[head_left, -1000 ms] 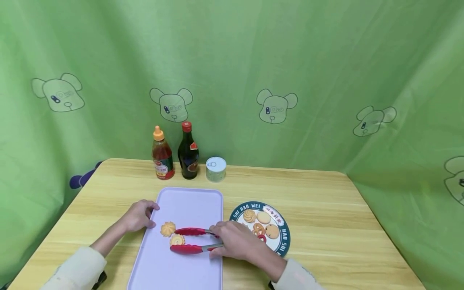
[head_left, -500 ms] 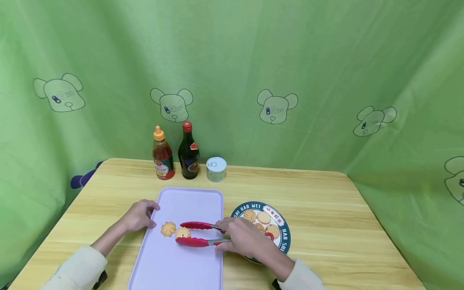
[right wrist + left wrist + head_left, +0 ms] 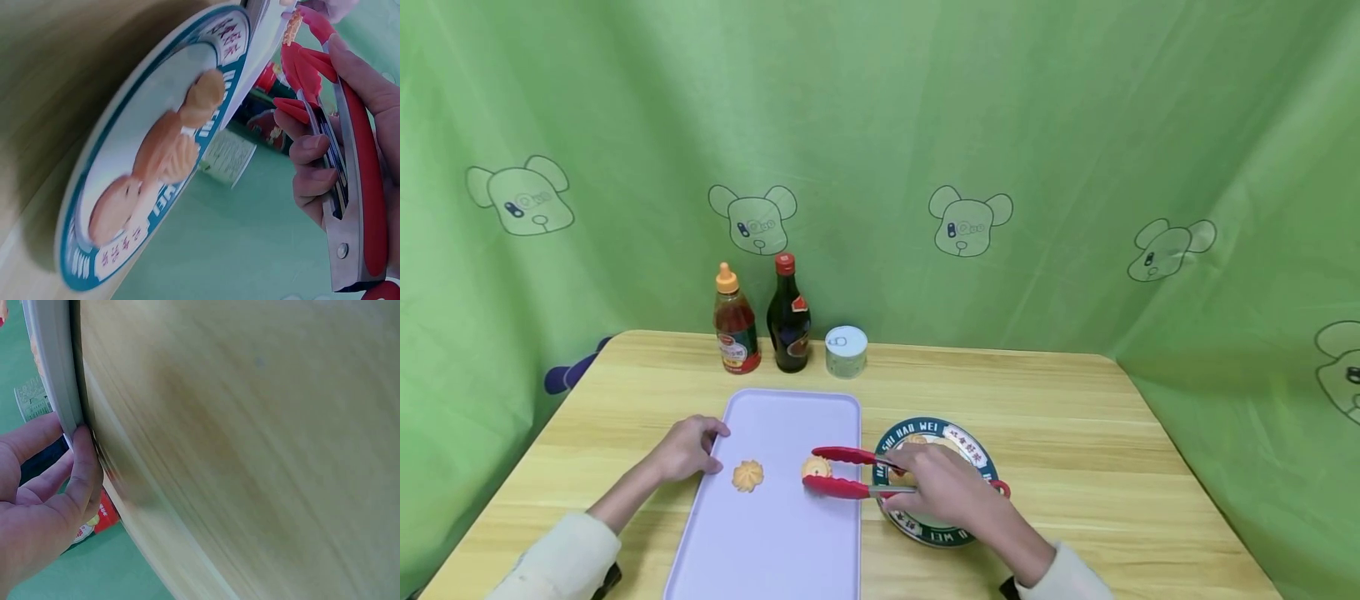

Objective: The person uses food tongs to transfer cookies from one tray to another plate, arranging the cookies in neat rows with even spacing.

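Observation:
A lilac tray (image 3: 775,550) lies on the table, and my left hand (image 3: 688,450) pinches its left rim between thumb and fingers. My right hand (image 3: 940,487) grips red-tipped metal tongs (image 3: 838,487) above the tray's right side. Between the tong tips sits a round cookie (image 3: 816,467); in the right wrist view this cookie (image 3: 292,29) is caught between the red tips. A flower-shaped cookie (image 3: 748,476) lies on the tray at left. Under my right hand is a teal-rimmed plate (image 3: 895,433), partly hidden. Several cookies (image 3: 169,150) on it show in the right wrist view.
Along the back of the wooden table (image 3: 1037,400) stand an orange-capped sauce bottle (image 3: 737,329), a dark red-capped bottle (image 3: 789,321) and a tin can (image 3: 846,352). A green curtain (image 3: 865,125) hangs behind the table.
My right hand has carried the tongs and the round cookie to the right, away from the flower-shaped cookie. The hand now covers more of the plate. My left hand has stayed on the rim.

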### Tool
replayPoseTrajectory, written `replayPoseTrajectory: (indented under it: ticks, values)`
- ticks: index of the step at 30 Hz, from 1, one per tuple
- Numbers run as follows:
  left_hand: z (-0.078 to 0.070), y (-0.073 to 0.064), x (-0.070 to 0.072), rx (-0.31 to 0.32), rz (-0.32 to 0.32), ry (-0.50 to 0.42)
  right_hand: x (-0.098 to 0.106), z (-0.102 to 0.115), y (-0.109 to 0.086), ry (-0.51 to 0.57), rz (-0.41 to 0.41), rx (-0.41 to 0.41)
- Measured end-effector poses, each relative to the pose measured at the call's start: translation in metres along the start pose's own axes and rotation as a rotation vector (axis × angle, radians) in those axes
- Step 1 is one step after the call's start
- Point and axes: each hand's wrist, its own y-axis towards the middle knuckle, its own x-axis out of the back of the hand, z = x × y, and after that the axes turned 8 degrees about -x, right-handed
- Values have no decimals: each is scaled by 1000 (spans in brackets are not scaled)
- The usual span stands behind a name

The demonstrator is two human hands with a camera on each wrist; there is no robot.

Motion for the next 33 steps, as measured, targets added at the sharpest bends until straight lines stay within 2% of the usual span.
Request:
replayPoseTrajectory:
  ticks: [7,14,21,33]
  values:
    - [1,0,0,8,6,8,8,-19,-14,-12,-43,-20]
    - [0,0,0,10,2,5,16,-38,-30,19,-40,-89]
    - [-1,0,0,10,2,1,22,-58,-46,14,-69,-128]
    - [-1,-1,-1,0,1,13,27,-82,-71,17,-29,-149]
